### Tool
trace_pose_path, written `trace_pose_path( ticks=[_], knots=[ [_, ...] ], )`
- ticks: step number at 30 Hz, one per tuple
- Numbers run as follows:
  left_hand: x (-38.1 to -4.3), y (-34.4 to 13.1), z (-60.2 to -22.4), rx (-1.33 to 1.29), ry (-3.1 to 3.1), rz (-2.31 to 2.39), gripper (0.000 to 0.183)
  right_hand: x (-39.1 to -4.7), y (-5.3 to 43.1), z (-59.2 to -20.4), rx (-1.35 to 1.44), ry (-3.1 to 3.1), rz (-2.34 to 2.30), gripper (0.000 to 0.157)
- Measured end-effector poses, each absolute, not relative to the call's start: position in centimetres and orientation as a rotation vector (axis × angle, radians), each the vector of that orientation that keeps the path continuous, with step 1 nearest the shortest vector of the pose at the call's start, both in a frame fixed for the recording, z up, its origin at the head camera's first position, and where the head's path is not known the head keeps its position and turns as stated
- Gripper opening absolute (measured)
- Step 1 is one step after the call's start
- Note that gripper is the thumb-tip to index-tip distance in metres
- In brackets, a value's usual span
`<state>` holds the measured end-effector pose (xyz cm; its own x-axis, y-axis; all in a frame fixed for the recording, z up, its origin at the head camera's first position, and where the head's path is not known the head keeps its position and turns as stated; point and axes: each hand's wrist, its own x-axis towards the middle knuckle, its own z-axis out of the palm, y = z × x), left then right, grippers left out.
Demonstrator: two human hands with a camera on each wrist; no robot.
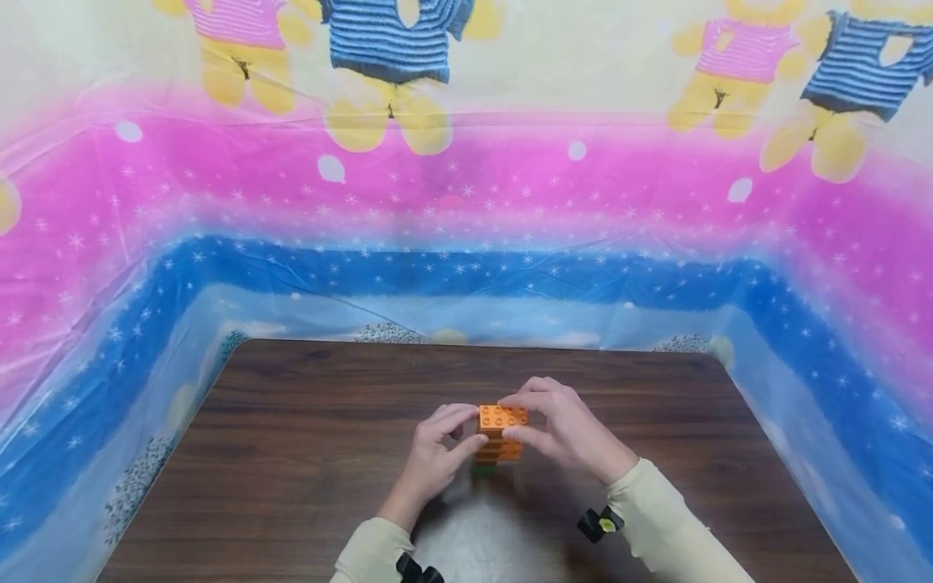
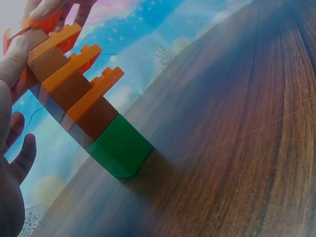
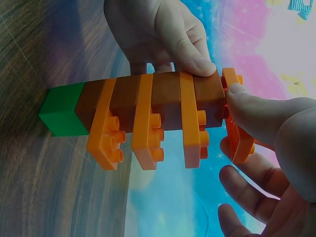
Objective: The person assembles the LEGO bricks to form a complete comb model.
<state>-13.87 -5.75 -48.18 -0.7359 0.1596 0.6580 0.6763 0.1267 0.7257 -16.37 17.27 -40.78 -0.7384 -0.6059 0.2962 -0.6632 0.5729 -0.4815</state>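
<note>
A toy-brick tower stands upright on the table, with a green brick (image 3: 61, 109) at its foot. Above that, brown bricks (image 3: 168, 98) alternate with flat orange bricks (image 2: 96, 94) that jut out to one side, studs up. My left hand (image 1: 437, 449) grips the tower near its top, thumb on the uppermost brown brick. Between thumb and fingers, my right hand (image 1: 568, 421) pinches the top flat orange brick (image 1: 503, 416). In the right wrist view that orange brick sits slightly tilted at the tower's end, a narrow gap showing beside the brown brick.
The dark wood-grain table (image 1: 306, 437) lies under the tower. A printed cloth (image 1: 466, 275) in pink, blue and cream hangs round its back and sides. Pale sleeves cover both forearms, with a black wrist camera (image 1: 601, 524) at the right one.
</note>
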Motion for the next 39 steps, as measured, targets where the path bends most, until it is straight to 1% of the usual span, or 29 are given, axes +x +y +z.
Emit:
trace_pose_path(
  ticks=[9,15,18,21,24,28,39],
  knots=[
    [-14.0,-5.8,-48.3,-0.826,-1.958,-1.603,0.034,-16.4,17.6,-40.8,1.062,-2.66,0.943,0.035],
    [-13.9,-5.9,-48.1,-0.796,-1.99,-1.618,0.034,-16.4,17.6,-41.1,1.101,-2.638,0.949,0.035],
    [-14.3,-5.9,-48.9,-0.797,-2.001,-1.61,0.035,-16.4,17.5,-41.1,1.102,-2.653,0.91,0.035],
    [-15.1,-5.9,-50.5,-0.798,-2.013,-1.612,0.036,-16.4,17.3,-40.9,1.095,-2.679,0.85,0.035],
    [-14.9,-5.9,-50.1,-0.802,-2.013,-1.624,0.035,-16.5,17.2,-40.6,1.102,-2.696,0.768,0.035],
    [-13.9,-5.9,-48.1,-0.806,-1.999,-1.635,0.033,-16.8,17.1,-40.3,1.13,-2.689,0.682,0.035],
    [-13.8,-5.9,-48.0,-0.79,-2.023,-1.637,0.033,-16.7,17.0,-39.8,1.166,-2.701,0.648,0.034]
  ],
)
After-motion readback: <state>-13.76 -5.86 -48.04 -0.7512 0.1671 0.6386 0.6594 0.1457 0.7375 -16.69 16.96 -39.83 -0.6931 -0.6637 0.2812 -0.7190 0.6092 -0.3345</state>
